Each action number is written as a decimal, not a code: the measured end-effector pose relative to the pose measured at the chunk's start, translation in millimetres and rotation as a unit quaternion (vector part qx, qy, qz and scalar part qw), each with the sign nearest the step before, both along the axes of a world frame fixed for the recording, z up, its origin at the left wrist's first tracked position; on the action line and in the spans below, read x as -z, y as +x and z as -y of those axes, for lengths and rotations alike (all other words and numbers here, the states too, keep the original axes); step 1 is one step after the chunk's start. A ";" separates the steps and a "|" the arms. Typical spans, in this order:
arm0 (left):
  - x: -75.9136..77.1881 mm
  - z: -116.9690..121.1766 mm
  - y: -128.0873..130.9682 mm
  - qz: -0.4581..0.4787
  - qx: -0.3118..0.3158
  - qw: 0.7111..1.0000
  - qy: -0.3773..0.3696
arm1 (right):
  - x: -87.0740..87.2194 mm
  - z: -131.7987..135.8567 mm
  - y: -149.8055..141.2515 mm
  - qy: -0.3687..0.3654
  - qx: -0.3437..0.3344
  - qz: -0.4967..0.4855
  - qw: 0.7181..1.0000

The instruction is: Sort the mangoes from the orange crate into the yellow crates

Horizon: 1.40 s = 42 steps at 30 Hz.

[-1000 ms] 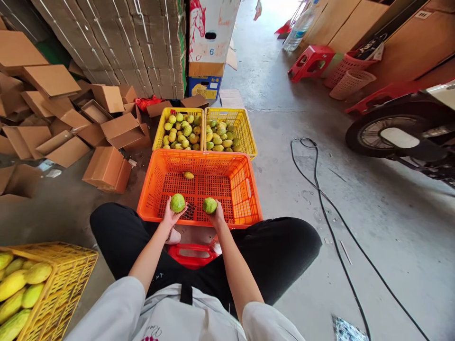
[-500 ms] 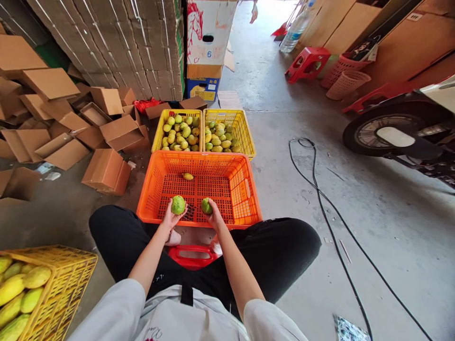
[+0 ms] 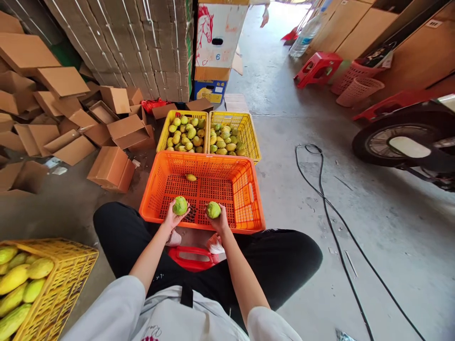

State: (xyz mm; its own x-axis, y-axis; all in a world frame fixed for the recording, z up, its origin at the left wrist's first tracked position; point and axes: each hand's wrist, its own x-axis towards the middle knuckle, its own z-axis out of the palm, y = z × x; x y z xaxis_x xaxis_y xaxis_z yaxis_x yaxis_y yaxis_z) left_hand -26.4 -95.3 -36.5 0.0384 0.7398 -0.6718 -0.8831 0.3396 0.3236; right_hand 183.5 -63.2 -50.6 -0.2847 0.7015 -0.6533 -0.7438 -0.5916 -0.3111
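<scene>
In the head view, my left hand cups a round, bumpy green fruit, fingers spread under it. My right hand grips another round yellow-green fruit from its right side. Both fruits are held apart, over the near side of an orange plastic crate. One small yellow fruit lies on the crate's floor near its far side. Dark bits lie on the mesh between my hands.
Behind stand two yellow crates of yellow-green fruit. Another yellow crate with longer fruit is at lower left. Cardboard boxes lie heaped on the left. A black cable loops across the floor near a motorbike wheel.
My right hand has turned and moved slightly right, showing more of its fruit's face. My left hand still holds its fruit. The whole view has shifted a little.
</scene>
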 end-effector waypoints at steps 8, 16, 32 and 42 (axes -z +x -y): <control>-2.3 -3.1 1.4 -0.001 0.044 0.998 -0.040 | 14.4 -2.0 1.3 0.007 -0.018 -0.005 1.000; -4.9 -2.8 -0.1 0.025 0.042 0.998 -0.030 | 26.6 5.2 1.5 0.074 -0.022 -0.009 0.997; 0.8 3.0 1.2 -0.025 -0.006 1.000 -0.006 | 14.2 -0.5 3.3 0.071 -0.069 -0.026 0.995; 0.8 1.9 0.6 -0.021 0.015 1.000 -0.017 | 14.9 1.8 2.5 0.066 -0.001 0.016 0.998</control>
State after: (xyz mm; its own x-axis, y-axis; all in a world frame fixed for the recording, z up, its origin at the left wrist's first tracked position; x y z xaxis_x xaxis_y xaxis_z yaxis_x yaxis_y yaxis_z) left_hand -25.7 -97.2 -37.2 0.0325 0.7152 -0.6982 -0.8584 0.3779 0.3470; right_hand 186.0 -65.0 -65.5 -0.2666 0.7818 -0.5637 -0.7313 -0.5451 -0.4100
